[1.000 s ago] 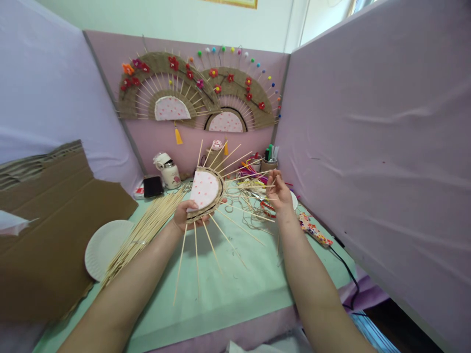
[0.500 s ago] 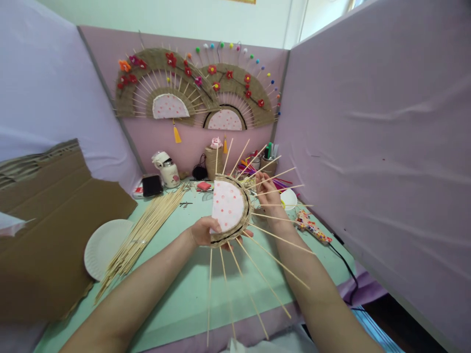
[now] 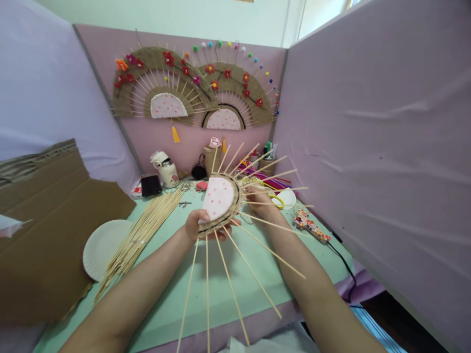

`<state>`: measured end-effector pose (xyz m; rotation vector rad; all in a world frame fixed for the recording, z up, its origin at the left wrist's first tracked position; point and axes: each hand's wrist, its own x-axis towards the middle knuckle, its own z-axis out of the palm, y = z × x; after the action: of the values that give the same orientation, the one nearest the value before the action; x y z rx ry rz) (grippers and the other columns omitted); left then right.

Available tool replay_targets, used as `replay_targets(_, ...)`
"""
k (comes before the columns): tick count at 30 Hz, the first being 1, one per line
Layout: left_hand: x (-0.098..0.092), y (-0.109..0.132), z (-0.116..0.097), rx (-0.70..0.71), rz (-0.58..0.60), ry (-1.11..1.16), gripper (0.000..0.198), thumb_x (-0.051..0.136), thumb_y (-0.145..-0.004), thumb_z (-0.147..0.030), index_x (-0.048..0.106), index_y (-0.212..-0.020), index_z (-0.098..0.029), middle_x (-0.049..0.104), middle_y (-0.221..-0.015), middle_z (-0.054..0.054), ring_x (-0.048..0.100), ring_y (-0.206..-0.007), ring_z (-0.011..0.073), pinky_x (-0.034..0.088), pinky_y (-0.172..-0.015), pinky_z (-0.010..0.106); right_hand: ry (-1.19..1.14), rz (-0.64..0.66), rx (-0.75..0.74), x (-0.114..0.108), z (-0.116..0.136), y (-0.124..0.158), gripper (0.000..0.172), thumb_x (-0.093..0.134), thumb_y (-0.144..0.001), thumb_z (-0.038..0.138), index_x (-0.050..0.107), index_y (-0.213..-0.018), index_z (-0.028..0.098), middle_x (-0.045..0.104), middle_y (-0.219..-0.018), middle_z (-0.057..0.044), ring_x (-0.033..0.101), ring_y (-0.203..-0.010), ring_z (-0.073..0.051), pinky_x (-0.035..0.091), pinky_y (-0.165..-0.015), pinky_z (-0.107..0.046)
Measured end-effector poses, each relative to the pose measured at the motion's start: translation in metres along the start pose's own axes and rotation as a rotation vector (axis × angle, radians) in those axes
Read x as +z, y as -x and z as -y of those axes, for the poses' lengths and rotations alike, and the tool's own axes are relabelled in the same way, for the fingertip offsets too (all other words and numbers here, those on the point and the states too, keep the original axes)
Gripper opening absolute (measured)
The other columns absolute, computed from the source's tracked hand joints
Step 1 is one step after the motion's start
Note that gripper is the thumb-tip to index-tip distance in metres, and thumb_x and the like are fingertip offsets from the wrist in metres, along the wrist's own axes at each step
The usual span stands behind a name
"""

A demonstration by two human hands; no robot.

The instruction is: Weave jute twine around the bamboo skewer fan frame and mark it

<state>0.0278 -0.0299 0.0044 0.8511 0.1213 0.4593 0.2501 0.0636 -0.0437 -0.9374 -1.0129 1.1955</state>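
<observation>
My left hand [image 3: 195, 226] grips a half-round fan [image 3: 220, 198] by its lower end, thumb on the front and fingers behind. The fan has a white face with pink dots, a twine-like rim and a dark line. Thin bamboo sticks [image 3: 253, 267] spread out from its curved edge. It is tilted above the table. At the fan's right edge, behind several sticks, is my right hand [image 3: 259, 200] with its fingers bent close together near the rim. What those fingers hold, if anything, is hidden.
A bundle of sticks [image 3: 147, 230] lies left beside a white paper plate [image 3: 105, 245] and cardboard [image 3: 66, 211]. Right are yellow-handled scissors [image 3: 278, 201] and a patterned glue gun [image 3: 311, 226] with a cord. Behind stand a twine spool [image 3: 212, 159] and a bottle [image 3: 167, 171]. Decorated fans [image 3: 224, 120] hang behind.
The fan has moved slightly left and turned clockwise in my left hand. My right hand has come down and left, closer to the rim, uncovering the scissors' yellow handle.
</observation>
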Motion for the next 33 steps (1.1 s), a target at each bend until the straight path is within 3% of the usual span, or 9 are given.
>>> replay_targets(3,-0.003,0.005,-0.009,0.095,-0.042,0.031,0.063,0.053,-0.057,-0.025,0.06,-0.117,-0.007,0.067,-0.108,0.019,0.059,-0.069,0.0198,0.041,-0.059,0.03,0.165,-0.135,-0.065,-0.008,0.003,0.0,0.002,0.059,-0.064,0.023,0.059,-0.064,0.021,0.062,-0.067,-0.001,0.057,-0.073,-0.019,0.047,-0.071,-0.033)
replay_targets(8,-0.007,0.008,-0.014,0.108,-0.102,0.01,0.064,0.053,-0.056,-0.025,0.059,-0.117,-0.007,0.067,-0.107,0.019,0.059,-0.07,0.0196,0.04,-0.059,0.03,0.24,-0.242,-0.229,-0.005,0.021,0.004,0.018,0.049,-0.071,0.028,0.063,-0.081,0.021,0.066,-0.093,-0.003,0.055,-0.096,-0.021,0.041,-0.089,-0.035)
replay_targets(10,-0.008,0.008,-0.014,0.09,-0.115,-0.001,0.063,0.054,-0.055,-0.025,0.059,-0.115,-0.006,0.067,-0.105,0.019,0.06,-0.071,0.0202,0.041,-0.06,0.031,0.165,-0.158,-0.282,0.002,0.029,0.01,0.021,0.049,-0.074,0.031,0.063,-0.087,0.022,0.066,-0.098,-0.004,0.056,-0.099,-0.021,0.042,-0.09,-0.035)
replay_targets(12,-0.01,0.008,-0.013,0.058,-0.121,-0.005,0.062,0.054,-0.054,-0.025,0.06,-0.113,-0.006,0.068,-0.103,0.019,0.061,-0.072,0.0208,0.042,-0.062,0.031,0.032,0.025,-0.29,0.012,0.036,0.018,0.022,0.053,-0.075,0.034,0.063,-0.091,0.023,0.065,-0.103,-0.004,0.056,-0.103,-0.021,0.042,-0.09,-0.035)
replay_targets(15,-0.015,0.008,-0.01,0.033,-0.132,-0.024,0.063,0.055,-0.054,-0.026,0.059,-0.113,-0.006,0.069,-0.097,0.019,0.061,-0.071,0.0217,0.043,-0.062,0.032,-0.119,0.289,-0.203,0.028,0.041,0.029,0.024,0.059,-0.075,0.04,0.063,-0.093,0.024,0.065,-0.104,-0.004,0.057,-0.103,-0.021,0.044,-0.087,-0.035)
replay_targets(19,-0.023,0.008,-0.005,0.042,-0.155,-0.095,0.06,0.053,-0.053,-0.025,0.061,-0.11,-0.006,0.07,-0.088,0.019,0.06,-0.062,0.0213,0.042,-0.056,0.032,-0.15,0.478,-0.071,0.037,0.036,0.035,0.032,0.068,-0.07,0.044,0.063,-0.093,0.023,0.067,-0.097,-0.003,0.059,-0.092,-0.02,0.045,-0.082,-0.034)
replay_targets(27,-0.032,0.012,-0.008,-0.033,-0.15,-0.188,0.053,0.055,-0.053,-0.025,0.064,-0.102,-0.008,0.071,-0.089,0.018,0.064,-0.077,0.0268,0.047,-0.062,0.034,-0.197,0.509,0.058,0.032,0.026,0.036,0.025,0.078,-0.063,0.032,0.061,-0.077,0.02,0.062,-0.073,0.002,0.056,-0.067,-0.012,0.043,-0.069,-0.028)
replay_targets(33,-0.039,0.015,-0.012,-0.043,-0.169,-0.259,0.046,0.06,-0.056,-0.02,0.065,-0.1,-0.009,0.071,-0.088,0.016,0.067,-0.079,0.0262,0.052,-0.069,0.036,-0.264,0.481,0.063,0.036,0.028,0.042,0.025,0.078,-0.064,0.031,0.058,-0.074,0.021,0.058,-0.068,0.004,0.053,-0.061,-0.01,0.043,-0.065,-0.026)
